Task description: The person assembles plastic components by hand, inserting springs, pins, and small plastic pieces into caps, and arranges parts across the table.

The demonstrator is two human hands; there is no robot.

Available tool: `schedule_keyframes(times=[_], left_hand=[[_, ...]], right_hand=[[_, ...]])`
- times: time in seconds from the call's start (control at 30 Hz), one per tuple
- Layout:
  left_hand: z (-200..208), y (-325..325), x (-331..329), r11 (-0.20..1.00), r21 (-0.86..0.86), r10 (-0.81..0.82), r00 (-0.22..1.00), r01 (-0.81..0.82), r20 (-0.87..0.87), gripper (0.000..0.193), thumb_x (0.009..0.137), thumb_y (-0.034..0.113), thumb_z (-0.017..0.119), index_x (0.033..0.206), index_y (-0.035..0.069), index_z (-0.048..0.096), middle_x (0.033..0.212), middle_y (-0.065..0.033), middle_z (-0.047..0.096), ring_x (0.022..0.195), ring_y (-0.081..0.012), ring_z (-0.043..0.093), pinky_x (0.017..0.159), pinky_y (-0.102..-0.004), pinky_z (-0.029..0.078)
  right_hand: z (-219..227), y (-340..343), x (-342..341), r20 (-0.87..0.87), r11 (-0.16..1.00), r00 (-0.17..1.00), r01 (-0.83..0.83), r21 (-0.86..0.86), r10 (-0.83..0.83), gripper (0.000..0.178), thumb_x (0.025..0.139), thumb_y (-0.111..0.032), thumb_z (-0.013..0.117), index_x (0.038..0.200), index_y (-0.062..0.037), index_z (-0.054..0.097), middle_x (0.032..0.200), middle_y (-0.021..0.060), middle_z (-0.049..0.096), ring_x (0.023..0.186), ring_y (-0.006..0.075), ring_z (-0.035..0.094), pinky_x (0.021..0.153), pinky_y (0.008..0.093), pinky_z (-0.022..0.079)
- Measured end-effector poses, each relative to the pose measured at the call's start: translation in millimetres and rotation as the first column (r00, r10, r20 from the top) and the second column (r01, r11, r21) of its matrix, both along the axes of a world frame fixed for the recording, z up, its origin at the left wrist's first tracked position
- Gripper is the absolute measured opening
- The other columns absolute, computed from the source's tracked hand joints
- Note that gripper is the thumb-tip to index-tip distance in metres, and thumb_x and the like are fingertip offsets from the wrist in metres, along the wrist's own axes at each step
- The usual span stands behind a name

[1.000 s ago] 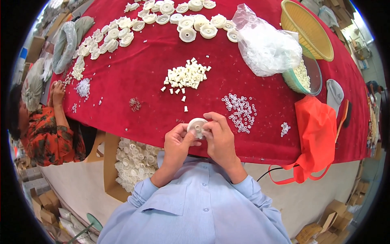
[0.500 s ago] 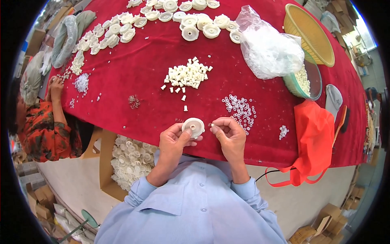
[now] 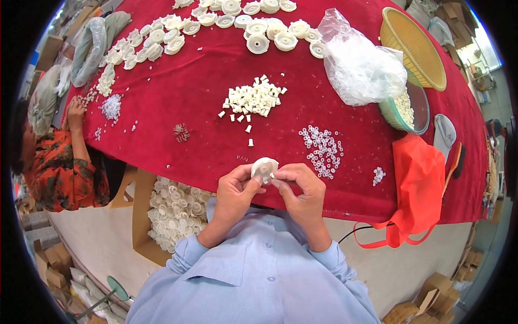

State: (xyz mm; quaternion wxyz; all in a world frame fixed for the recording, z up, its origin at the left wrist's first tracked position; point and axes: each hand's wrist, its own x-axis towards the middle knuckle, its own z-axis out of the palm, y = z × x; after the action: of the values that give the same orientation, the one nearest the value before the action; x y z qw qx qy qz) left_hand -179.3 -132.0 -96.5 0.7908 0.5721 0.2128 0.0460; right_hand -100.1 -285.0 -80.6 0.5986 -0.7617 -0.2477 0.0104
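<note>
You hold a white disc (image 3: 264, 169) just below frame centre at the desk (image 3: 205, 92) edge: your left hand (image 3: 236, 190) has its fingers clamped on its rim, your right hand (image 3: 300, 186) pinches at its face. Finished-looking discs (image 3: 167, 213) fill the box at lower left; pegs (image 3: 253, 100) and rings (image 3: 322, 150) remain, so plenty seems left. What your right fingertips pinch is too small to see.

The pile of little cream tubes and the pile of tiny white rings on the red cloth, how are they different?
The cream tubes are chunky short cylinders, while the white rings are flatter and smaller. The tubes are heaped in a tight mound farther from the person; the rings lie spread thin, closer to the right hand. The tubes look yellowish, the rings whiter. Both rest loose on the red tablecloth.
</note>
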Motion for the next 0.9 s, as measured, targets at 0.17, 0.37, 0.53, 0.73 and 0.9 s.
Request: schedule_keyframes(times=[0.17,0.37,0.53,0.73,0.9], left_hand=[[-0.1,-0.2,-2.2,1.000,0.014,-0.015,1.000,0.014,0.008,0.028,0.102,0.002,0.062,0.129,-0.005,0.064,0.117,-0.0088,0.072,0.102,-0.0132,0.070,0.084,-0.0294,0.063],[0.8,-2.5,-1.8,0.999,0.045,-0.016,1.000,0.015,0.026,0.028,0.102,0.002,0.062,0.129,-0.005,0.064,0.115,-0.0073,0.072,0.101,-0.0114,0.070,0.084,-0.0277,0.062],[1.5,-2.9,-2.1,0.994,0.109,-0.027,1.000,0.026,0.006,0.027,0.103,0.002,0.062,0.129,-0.004,0.064,0.116,-0.0081,0.071,0.102,-0.0124,0.070,0.086,-0.0276,0.061],[0.1,-1.4,-2.5,0.991,0.118,-0.059,0.998,0.058,0.013,0.029,0.102,0.000,0.062,0.130,-0.005,0.063,0.115,-0.0080,0.072,0.100,-0.0116,0.070,0.085,-0.0269,0.061],[1.6,-1.8,-2.5,0.991,0.119,-0.071,0.997,0.066,0.042,0.029,0.101,-0.001,0.062,0.129,-0.006,0.064,0.113,-0.0084,0.072,0.097,-0.0114,0.070,0.085,-0.0264,0.060]], right_hand=[[-1.6,6.2,-3.8,0.054,0.999,0.999,0.008,-0.037,-0.006,0.021,0.077,0.005,0.083,0.095,-0.0039,0.074,0.095,0.0111,0.074,0.086,0.0231,0.073,0.075,0.0322,0.058],[-4.7,8.0,-6.4,0.116,0.998,0.993,0.011,-0.066,-0.004,0.021,0.079,0.006,0.080,0.096,-0.0038,0.073,0.097,0.0118,0.073,0.086,0.0263,0.074,0.071,0.0343,0.060],[-6.3,7.4,-3.7,0.140,0.998,0.990,0.000,-0.066,0.009,0.021,0.080,0.006,0.078,0.098,-0.0031,0.072,0.098,0.0121,0.072,0.085,0.0276,0.074,0.068,0.0347,0.061],[-8.0,0.0,0.1,0.107,0.997,0.993,-0.052,-0.063,0.059,0.026,0.076,0.005,0.083,0.098,-0.0041,0.075,0.100,0.0107,0.074,0.086,0.0239,0.074,0.072,0.0317,0.059],[9.9,4.3,4.2,-0.007,0.996,0.997,0.071,-0.046,-0.072,0.041,0.073,0.002,0.085,0.111,-0.0032,0.071,0.109,0.0133,0.071,0.093,0.0235,0.071,0.080,0.0332,0.057]])
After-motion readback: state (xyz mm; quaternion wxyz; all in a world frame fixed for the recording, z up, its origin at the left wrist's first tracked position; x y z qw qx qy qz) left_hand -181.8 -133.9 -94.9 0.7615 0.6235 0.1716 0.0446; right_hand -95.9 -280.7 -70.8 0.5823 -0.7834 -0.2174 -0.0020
